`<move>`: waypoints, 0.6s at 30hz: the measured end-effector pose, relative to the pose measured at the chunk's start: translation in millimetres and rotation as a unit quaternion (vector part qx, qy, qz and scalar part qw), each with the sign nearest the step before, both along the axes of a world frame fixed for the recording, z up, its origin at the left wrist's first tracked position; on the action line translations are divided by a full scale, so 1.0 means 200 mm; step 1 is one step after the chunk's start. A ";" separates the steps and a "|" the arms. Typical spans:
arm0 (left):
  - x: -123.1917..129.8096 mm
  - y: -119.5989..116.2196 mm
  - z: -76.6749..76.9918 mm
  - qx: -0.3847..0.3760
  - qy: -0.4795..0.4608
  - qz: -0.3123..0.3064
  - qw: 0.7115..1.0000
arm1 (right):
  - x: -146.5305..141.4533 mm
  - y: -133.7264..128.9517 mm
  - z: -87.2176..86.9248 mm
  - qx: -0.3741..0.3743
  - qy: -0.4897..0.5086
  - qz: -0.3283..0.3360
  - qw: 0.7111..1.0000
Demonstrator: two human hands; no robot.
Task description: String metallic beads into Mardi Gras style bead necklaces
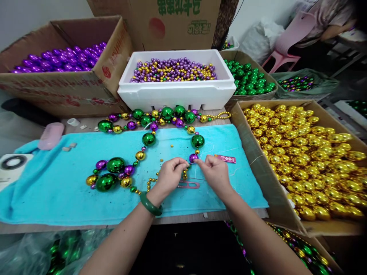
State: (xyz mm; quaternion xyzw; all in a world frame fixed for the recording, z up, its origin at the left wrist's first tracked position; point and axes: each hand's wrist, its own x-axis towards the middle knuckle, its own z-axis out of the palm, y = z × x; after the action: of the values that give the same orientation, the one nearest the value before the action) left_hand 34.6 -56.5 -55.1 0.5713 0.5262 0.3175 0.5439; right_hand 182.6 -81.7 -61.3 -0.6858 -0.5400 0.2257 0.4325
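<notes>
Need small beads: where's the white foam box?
The foam box sits upper centre in the head view, beyond the towel, between large purple beads at left and large green beads at right.

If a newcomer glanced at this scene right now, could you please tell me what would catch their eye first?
Probably the bright blue towel across the table, with a string of green, purple and gold beads on it and the left hand and right hand pinching a fine thread near the middle. Next might come the shiny gold beads at the right and the purple beads at back left.
</notes>
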 end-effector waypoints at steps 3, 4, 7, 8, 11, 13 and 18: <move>0.00 0.02 -0.01 -0.045 -0.017 -0.026 0.998 | 0.05 0.02 0.02 0.022 -0.018 0.001 1.000; 0.00 0.02 -0.01 -0.064 -0.034 -0.031 0.997 | 0.06 0.03 0.03 0.028 -0.025 0.007 0.999; 0.00 0.01 0.00 -0.097 -0.082 -0.025 0.992 | 0.07 0.03 0.03 0.040 -0.037 0.026 0.998; 0.01 0.01 0.01 -0.109 -0.097 -0.024 0.989 | 0.07 0.03 0.02 0.042 -0.037 0.029 0.998; 0.02 0.00 0.02 -0.162 -0.161 -0.021 0.973 | 0.08 0.03 -0.02 0.044 -0.021 0.020 0.999; 0.03 0.00 0.02 -0.185 -0.200 -0.015 0.962 | 0.09 0.03 -0.05 0.041 -0.002 0.014 0.999; 0.04 0.00 0.00 -0.192 -0.202 -0.009 0.960 | 0.09 0.01 -0.10 0.020 0.027 0.014 0.999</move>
State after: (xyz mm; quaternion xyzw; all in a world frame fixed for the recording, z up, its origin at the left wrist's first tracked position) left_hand 42.4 -57.5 -55.3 0.3847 0.4512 0.3142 0.7414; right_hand 201.2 -78.9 -80.7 -0.6629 -0.5423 0.2396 0.4573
